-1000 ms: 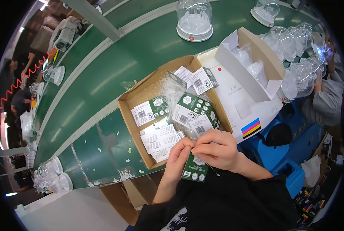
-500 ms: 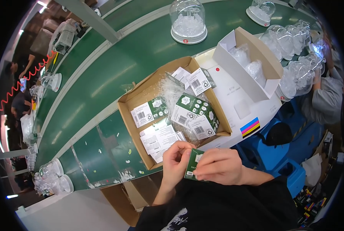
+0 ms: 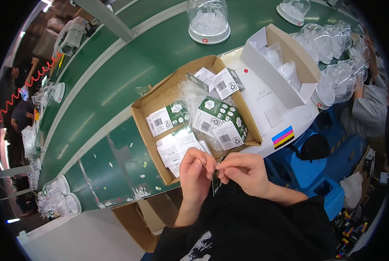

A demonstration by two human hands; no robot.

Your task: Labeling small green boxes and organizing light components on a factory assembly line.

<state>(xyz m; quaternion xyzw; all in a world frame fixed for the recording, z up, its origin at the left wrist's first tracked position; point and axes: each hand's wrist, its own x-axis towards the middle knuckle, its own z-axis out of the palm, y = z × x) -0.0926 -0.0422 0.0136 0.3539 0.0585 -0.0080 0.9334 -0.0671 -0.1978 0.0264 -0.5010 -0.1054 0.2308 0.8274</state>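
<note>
My left hand (image 3: 195, 174) and my right hand (image 3: 242, 172) meet just in front of my chest, both pinching a small dark green flat card package (image 3: 215, 183) held edge-on between the fingertips. Just beyond my hands lies an open brown cardboard box (image 3: 147, 104) holding several small green-and-white cartons (image 3: 219, 122) and white leaflets (image 3: 172, 145) among clear plastic wrap.
A green conveyor belt (image 3: 116, 74) runs diagonally behind the box, carrying clear plastic domes (image 3: 209, 21). A white carton (image 3: 286, 65) with bagged parts stands on a larger white box at right. Another person (image 3: 368, 104) sits far right beside stacked clear domes. Blue crates lie below right.
My hands dropped lower and closer to my body, and the green package turned from face-on to edge-on between my fingers. The view shifted slightly.
</note>
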